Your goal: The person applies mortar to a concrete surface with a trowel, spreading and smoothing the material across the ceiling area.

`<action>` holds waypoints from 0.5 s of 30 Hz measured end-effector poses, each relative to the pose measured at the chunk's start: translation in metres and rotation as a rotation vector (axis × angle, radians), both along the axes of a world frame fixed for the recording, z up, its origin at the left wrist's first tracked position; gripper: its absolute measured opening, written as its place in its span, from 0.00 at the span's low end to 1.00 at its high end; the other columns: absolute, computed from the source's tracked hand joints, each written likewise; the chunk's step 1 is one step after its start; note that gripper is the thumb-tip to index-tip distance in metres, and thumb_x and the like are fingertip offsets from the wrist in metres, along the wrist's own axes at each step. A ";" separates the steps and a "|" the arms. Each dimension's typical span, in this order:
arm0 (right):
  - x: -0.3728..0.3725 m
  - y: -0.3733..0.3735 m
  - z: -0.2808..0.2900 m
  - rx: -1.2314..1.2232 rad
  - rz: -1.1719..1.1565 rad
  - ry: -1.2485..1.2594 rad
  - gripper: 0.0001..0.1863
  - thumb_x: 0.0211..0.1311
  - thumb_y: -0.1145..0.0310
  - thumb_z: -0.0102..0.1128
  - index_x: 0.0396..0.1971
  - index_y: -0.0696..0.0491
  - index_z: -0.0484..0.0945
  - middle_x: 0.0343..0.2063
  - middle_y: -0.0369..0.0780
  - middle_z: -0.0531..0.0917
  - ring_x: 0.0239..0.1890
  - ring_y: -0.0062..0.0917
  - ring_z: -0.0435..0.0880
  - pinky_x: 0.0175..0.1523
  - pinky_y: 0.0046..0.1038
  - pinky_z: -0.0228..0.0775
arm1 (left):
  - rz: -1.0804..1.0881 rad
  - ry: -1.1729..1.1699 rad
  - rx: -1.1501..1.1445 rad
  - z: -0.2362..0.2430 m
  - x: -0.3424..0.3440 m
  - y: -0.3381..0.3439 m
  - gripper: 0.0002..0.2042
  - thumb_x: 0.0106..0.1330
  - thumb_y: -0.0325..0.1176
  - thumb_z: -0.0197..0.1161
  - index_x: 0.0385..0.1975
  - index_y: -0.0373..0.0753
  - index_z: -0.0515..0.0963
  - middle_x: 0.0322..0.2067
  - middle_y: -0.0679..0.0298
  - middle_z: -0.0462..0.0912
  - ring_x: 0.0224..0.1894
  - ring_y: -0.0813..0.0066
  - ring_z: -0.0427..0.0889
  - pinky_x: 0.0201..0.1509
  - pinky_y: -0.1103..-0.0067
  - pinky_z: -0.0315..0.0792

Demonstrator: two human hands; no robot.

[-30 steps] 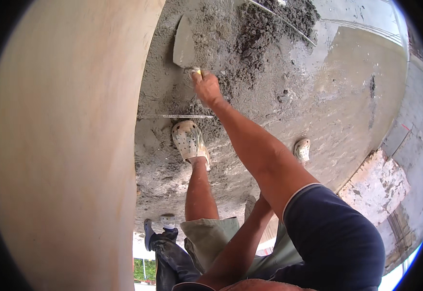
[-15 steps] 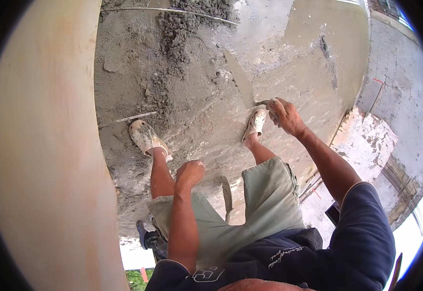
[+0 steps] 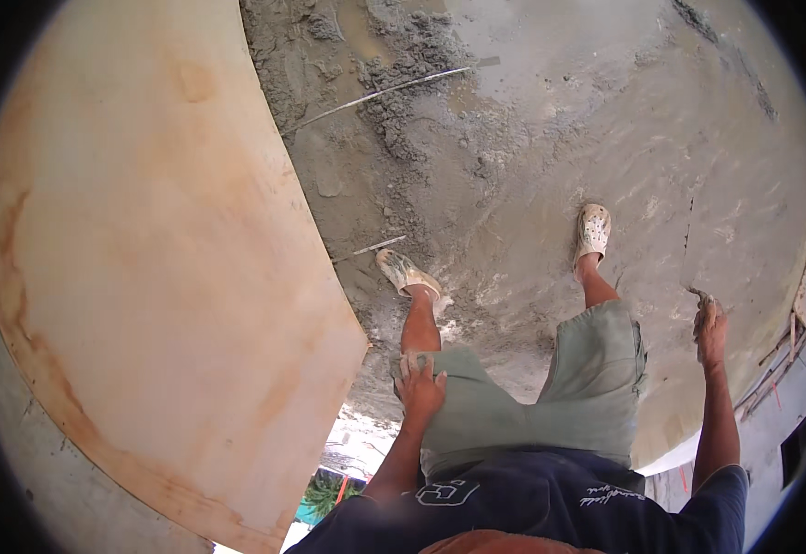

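My right hand [image 3: 711,334] is closed round the handle of a trowel [image 3: 696,293], out to the right of my right leg. Its long blade is turned nearly edge-on, so it appears as a thin line against the wet grey mortar [image 3: 643,166]. I cannot tell whether the blade touches the surface. My left hand [image 3: 420,385] lies on my left thigh near the hem of the green shorts [image 3: 505,406], fingers spread and holding nothing. Both feet, in pale mortar-spattered clogs [image 3: 594,230], stand on the mortar.
A large pale wooden board [image 3: 172,258] rises along the left side. Rough mortar lumps [image 3: 398,120] lie ahead, crossed by a thin light strip [image 3: 375,95]; a shorter strip [image 3: 380,245] is by my left clog. Some sticks [image 3: 781,355] lie at the right edge.
My right hand has moved with the trowel away from beside my right clog, out to the right and nearer me. My left hand has opened and come down onto my thigh. The view has shifted left.
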State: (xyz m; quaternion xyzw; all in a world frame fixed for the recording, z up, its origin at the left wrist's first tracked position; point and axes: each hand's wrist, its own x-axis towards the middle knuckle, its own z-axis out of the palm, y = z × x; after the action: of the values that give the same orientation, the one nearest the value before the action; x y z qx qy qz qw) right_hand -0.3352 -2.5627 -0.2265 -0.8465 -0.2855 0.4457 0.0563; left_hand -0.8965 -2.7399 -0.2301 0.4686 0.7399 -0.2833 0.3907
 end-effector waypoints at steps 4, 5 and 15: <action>0.095 -0.024 0.002 0.024 -0.011 0.001 0.23 0.71 0.48 0.42 0.33 0.55 0.73 0.15 0.32 0.70 0.15 0.16 0.68 0.19 0.21 0.59 | 0.033 0.002 -0.129 0.036 0.057 0.006 0.28 0.65 0.50 0.53 0.62 0.43 0.67 0.67 0.47 0.53 0.70 0.46 0.48 0.67 0.47 0.49; 0.119 -0.031 0.000 0.039 -0.043 -0.005 0.23 0.71 0.48 0.42 0.33 0.55 0.73 0.15 0.32 0.70 0.15 0.16 0.68 0.19 0.21 0.59 | 0.093 -0.020 -0.178 0.047 0.072 0.005 0.29 0.65 0.51 0.52 0.63 0.42 0.66 0.68 0.46 0.53 0.70 0.45 0.48 0.67 0.48 0.49; 0.231 -0.116 0.017 -0.243 -0.083 -0.049 0.24 0.63 0.51 0.53 0.39 0.60 0.74 0.21 0.45 0.81 0.23 0.35 0.81 0.30 0.35 0.73 | 0.530 -0.166 0.354 0.101 0.133 0.106 0.35 0.69 0.51 0.48 0.64 0.24 0.56 0.66 0.41 0.56 0.69 0.43 0.53 0.72 0.65 0.47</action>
State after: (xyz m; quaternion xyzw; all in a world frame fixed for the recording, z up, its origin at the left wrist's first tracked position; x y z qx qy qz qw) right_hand -0.1040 -2.6784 -0.2092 -0.8689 -0.1952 0.4535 -0.0353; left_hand -0.7636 -2.6341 -0.1287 0.3417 0.8396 0.0001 0.4223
